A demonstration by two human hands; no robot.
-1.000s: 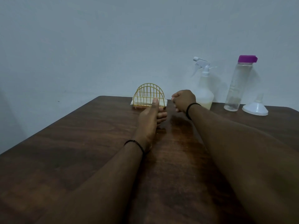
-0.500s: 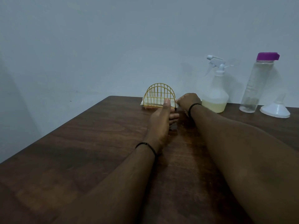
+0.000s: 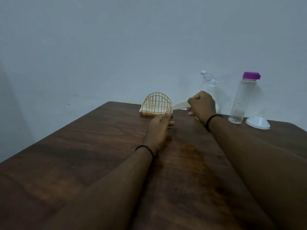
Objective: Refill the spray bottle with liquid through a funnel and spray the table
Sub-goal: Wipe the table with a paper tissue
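Note:
A white spray bottle (image 3: 210, 83) stands at the back of the wooden table (image 3: 83, 155), its lower half hidden behind my right hand (image 3: 201, 105). That hand is shut on a white napkin (image 3: 180, 104), which stretches out of the yellow wire napkin holder (image 3: 157, 103). My left hand (image 3: 160, 127) rests against the holder's near right side, thumb touching the wire. A clear bottle with a purple cap (image 3: 240, 98) stands right of the spray bottle, almost empty. A white funnel (image 3: 258, 122) sits upside down on the table beside it.
A grey wall runs close behind the table's far edge. A wet, shiny patch (image 3: 187, 153) shows on the wood between my forearms. More white napkins (image 3: 147, 109) sit inside the holder.
My right hand has lifted and drawn back to the right, pulling a napkin partly out of the holder. My left hand stays against the holder. The view shifted slightly.

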